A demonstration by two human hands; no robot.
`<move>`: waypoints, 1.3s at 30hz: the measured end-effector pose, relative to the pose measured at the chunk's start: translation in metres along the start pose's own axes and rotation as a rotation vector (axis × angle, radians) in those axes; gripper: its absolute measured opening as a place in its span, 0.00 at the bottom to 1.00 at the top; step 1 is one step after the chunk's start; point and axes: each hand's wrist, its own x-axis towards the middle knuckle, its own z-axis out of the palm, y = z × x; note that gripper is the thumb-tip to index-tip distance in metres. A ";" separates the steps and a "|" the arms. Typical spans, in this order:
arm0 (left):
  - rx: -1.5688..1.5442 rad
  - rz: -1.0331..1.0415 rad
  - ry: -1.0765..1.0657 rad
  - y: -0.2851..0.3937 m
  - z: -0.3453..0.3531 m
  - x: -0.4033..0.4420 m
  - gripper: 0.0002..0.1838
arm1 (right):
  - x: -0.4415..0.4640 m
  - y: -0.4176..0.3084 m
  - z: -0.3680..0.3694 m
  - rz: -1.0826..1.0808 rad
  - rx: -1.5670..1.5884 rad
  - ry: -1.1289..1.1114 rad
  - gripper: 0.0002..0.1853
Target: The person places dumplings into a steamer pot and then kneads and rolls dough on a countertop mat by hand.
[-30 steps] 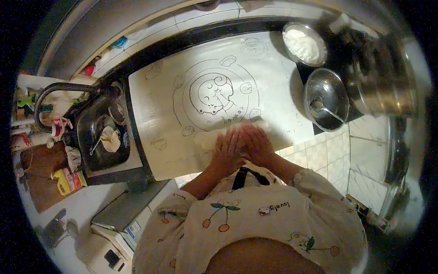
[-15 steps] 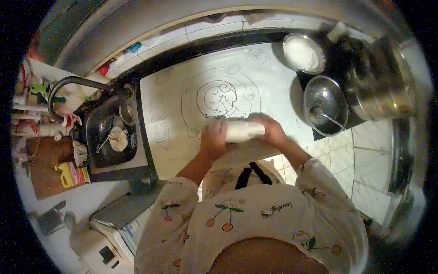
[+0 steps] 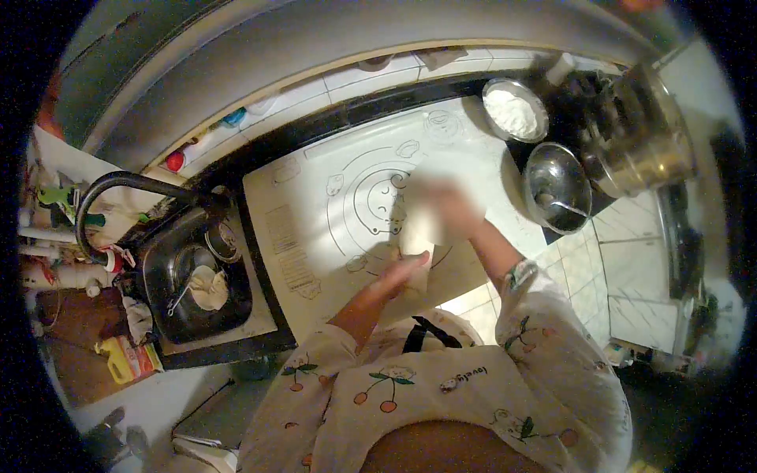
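Note:
A thick white roll of what looks like dough (image 3: 416, 235) stands out from my body over a white mat (image 3: 319, 221) printed with a cartoon face and rings. My left hand (image 3: 404, 274) is closed around its near end, thumb along the side. At the far end is my right hand (image 3: 451, 206), smeared by motion, so its fingers cannot be made out. Whether the roll touches the mat is unclear.
Back right, a metal bowl holds white powder (image 3: 512, 113). Nearer stands a metal bowl (image 3: 536, 169) with a spoon (image 3: 569, 208) inside, beside a large steel pot (image 3: 643, 158). On the left are a black sink (image 3: 162, 276) with dishes, a curved faucet (image 3: 118, 180) and a yellow jug (image 3: 120, 361).
The roll has turned from lying crosswise to pointing away from me. My right hand has swung up to its far end, and my left hand has moved to the near end. The view has tilted.

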 end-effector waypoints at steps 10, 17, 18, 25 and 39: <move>0.477 0.345 0.064 0.002 -0.013 -0.005 0.32 | -0.059 -0.039 0.099 -0.305 -0.803 0.596 0.14; 0.478 0.346 0.207 0.017 0.000 -0.029 0.27 | 0.017 0.006 0.093 -0.294 -0.854 0.567 0.14; 0.417 0.264 0.131 0.015 -0.001 -0.024 0.27 | 0.027 0.005 0.092 -0.264 -0.838 0.596 0.15; -0.325 0.149 0.004 0.031 0.008 -0.045 0.30 | 0.085 0.067 0.091 -0.290 -0.882 0.671 0.24; -0.074 0.243 0.133 -0.018 0.002 -0.026 0.23 | -0.006 -0.004 0.100 -0.254 -1.032 0.523 0.17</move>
